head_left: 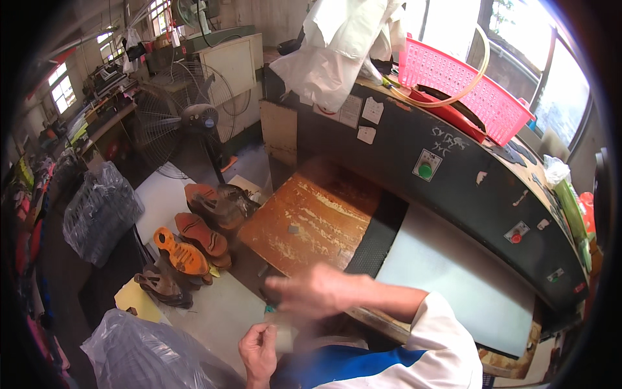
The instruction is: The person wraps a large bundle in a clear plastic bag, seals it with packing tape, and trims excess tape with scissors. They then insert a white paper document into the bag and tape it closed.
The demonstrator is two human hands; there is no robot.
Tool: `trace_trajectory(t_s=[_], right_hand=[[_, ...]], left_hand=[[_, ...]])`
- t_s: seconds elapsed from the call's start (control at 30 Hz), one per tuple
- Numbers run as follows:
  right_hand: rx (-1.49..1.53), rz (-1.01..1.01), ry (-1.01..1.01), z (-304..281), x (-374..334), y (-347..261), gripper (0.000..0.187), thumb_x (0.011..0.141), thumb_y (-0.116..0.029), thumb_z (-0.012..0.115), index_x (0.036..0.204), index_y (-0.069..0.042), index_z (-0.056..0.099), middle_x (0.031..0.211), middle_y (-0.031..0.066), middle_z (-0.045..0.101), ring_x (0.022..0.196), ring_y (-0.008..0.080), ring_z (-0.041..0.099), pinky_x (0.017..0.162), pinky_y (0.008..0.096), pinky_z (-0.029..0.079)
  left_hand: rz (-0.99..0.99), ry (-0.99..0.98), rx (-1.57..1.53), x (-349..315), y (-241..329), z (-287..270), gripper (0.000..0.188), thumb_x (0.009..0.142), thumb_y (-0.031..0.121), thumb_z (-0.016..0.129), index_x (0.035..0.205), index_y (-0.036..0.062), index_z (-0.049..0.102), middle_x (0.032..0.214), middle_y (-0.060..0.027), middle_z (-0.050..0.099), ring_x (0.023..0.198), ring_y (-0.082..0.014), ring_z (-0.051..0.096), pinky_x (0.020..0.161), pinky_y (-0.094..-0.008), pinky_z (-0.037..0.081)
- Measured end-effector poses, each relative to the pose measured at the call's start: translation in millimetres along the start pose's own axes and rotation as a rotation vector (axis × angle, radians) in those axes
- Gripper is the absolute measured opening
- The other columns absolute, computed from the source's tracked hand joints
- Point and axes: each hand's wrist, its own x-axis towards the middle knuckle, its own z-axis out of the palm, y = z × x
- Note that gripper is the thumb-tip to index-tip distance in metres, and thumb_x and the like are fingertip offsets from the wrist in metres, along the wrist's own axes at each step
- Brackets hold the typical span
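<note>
Low in front of my body, my left hand (257, 350) is closed, thumb up, against a pale, blurred piece (284, 337) whose kind I cannot make out. My right hand (317, 292) reaches across to the left above it, smeared by motion, so its grip is unclear. A dark shape shows by its fingertips. To the left of my hands lie orange-brown shoe soles (202, 235), a bright orange sole (180, 251) and dark brown shoe uppers (163, 285), on a pale work surface (223, 311). Another brown upper (227, 204) lies farther back.
A scuffed brown board (311, 220) and a pale flat plate (453, 279) lie before a dark machine front (389, 142) with a green button (424, 170). A pink basket (463, 84) tops it. Plastic bags (149, 353) stand at left, a floor fan (194, 117) behind.
</note>
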Motion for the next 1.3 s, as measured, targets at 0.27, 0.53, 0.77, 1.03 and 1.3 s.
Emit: trace_trajectory(t_s=[0.27,0.53,0.77,1.03,1.3], right_hand=[[-0.393,0.065,1.148,-197,61,135,0.023,0.096,-0.013,0.071,0.114,0.0,0.071,0.082,0.0083,0.069,0.07,0.0141,0.063,0.066,0.0282,0.053],[-0.886,0.419,1.463,-343,86,236,0.039,0.096,-0.019,0.06,0.127,0.004,0.064,0.119,0.025,0.067,0.112,0.0407,0.065,0.101,0.0478,0.051],[-0.533,0.864,1.265,-411,50,313,0.04,0.094,-0.032,0.058,0.117,-0.001,0.068,0.123,0.0256,0.068,0.118,0.0425,0.064,0.103,0.0481,0.05],[-0.512,0.706,1.289,-422,46,343,0.034,0.092,-0.04,0.064,0.108,-0.016,0.081,0.099,0.0162,0.077,0.095,0.0321,0.074,0.089,0.042,0.054],[-0.3,0.414,1.442,-410,41,308,0.033,0.084,-0.038,0.084,0.092,-0.006,0.08,0.08,0.0059,0.076,0.074,0.0141,0.07,0.071,0.0319,0.054]], left_hand=[[-0.102,0.021,0.276,14,2,-7,0.023,0.101,0.019,0.069,0.112,-0.0012,0.07,0.106,-0.0109,0.072,0.095,-0.0159,0.063,0.085,-0.0296,0.051],[-0.078,-0.015,0.348,20,22,6,0.022,0.102,0.017,0.065,0.108,-0.0038,0.069,0.098,-0.0091,0.072,0.088,-0.0162,0.064,0.081,-0.0312,0.053],[-0.106,0.04,0.371,22,23,14,0.021,0.103,0.017,0.065,0.106,-0.0034,0.069,0.098,-0.0072,0.07,0.09,-0.014,0.061,0.081,-0.0304,0.051],[-0.171,0.021,0.309,26,7,22,0.018,0.103,0.016,0.064,0.108,-0.0019,0.068,0.1,-0.0053,0.069,0.091,-0.0124,0.06,0.081,-0.0288,0.051],[-0.16,-0.006,0.318,26,7,24,0.019,0.103,0.016,0.064,0.11,-0.0019,0.068,0.101,-0.0059,0.07,0.091,-0.013,0.061,0.082,-0.029,0.051]])
